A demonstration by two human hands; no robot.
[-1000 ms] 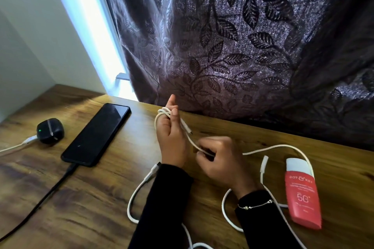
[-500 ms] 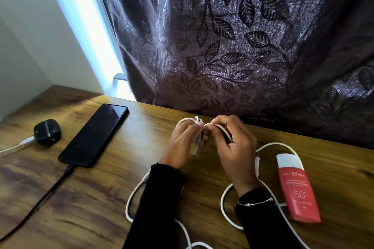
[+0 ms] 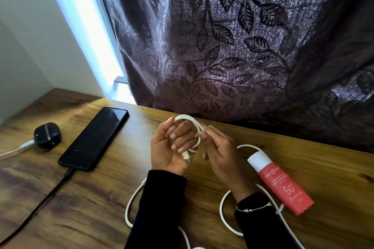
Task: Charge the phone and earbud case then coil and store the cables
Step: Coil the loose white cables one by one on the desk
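Observation:
My left hand (image 3: 170, 147) is palm up above the wooden desk (image 3: 97, 204), with loops of a white cable (image 3: 189, 119) wound round its curled fingers and the plug end hanging at the palm. My right hand (image 3: 220, 147) pinches the same cable beside the left fingers. The rest of the white cable trails in loose curves under both forearms. A black phone (image 3: 95, 137) lies at the left with a black cable (image 3: 44, 198) plugged into its near end. A black earbud case (image 3: 47, 135) sits further left with a white cable (image 3: 16, 148) plugged in.
A red sunscreen tube (image 3: 283, 186) with a white cap lies on the desk at the right, over part of the white cable. A dark leaf-patterned curtain (image 3: 232, 46) hangs along the desk's far edge. A white wall stands at the left.
My left hand has turned palm up and now carries a wider loop of white cable round its fingers. My right hand has dropped slightly lower beside it, still on the cable.

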